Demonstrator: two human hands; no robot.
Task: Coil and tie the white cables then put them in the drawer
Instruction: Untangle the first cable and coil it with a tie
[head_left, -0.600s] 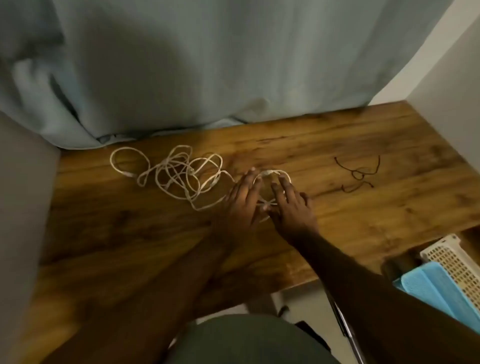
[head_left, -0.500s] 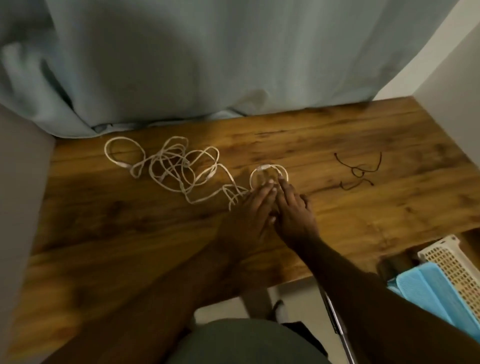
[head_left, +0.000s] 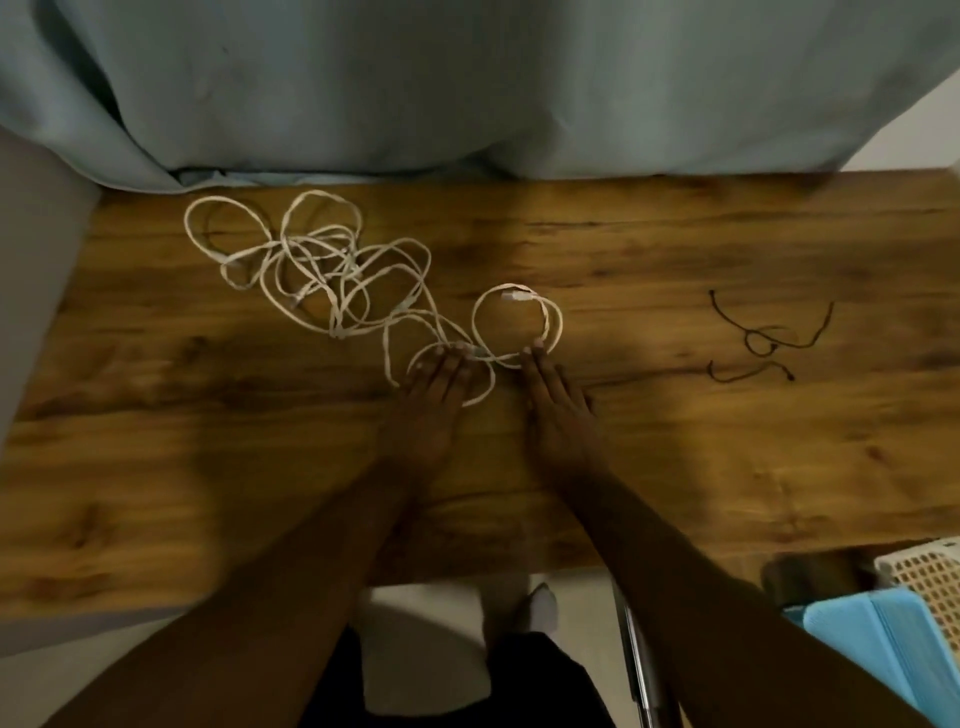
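Observation:
A tangle of white cables (head_left: 322, 270) lies on the wooden table (head_left: 675, 441) at the back left. One strand runs right into a small round coil (head_left: 519, 322) near the middle. My left hand (head_left: 439, 395) lies flat, palm down, on a loop of cable just left of that coil. My right hand (head_left: 553, 400) lies flat beside it, its fingertips touching the coil's near edge. Neither hand grips anything. No drawer is in view.
Thin dark strings (head_left: 763, 338) lie on the table to the right. A pale blue curtain (head_left: 467, 88) hangs along the back edge. A white perforated basket (head_left: 930, 571) and a blue item (head_left: 878, 649) sit below the table's right front corner.
My hands were pressed together over the coil. They have drawn apart and back toward me, uncovering the coil. The camera has tilted to look more straight down.

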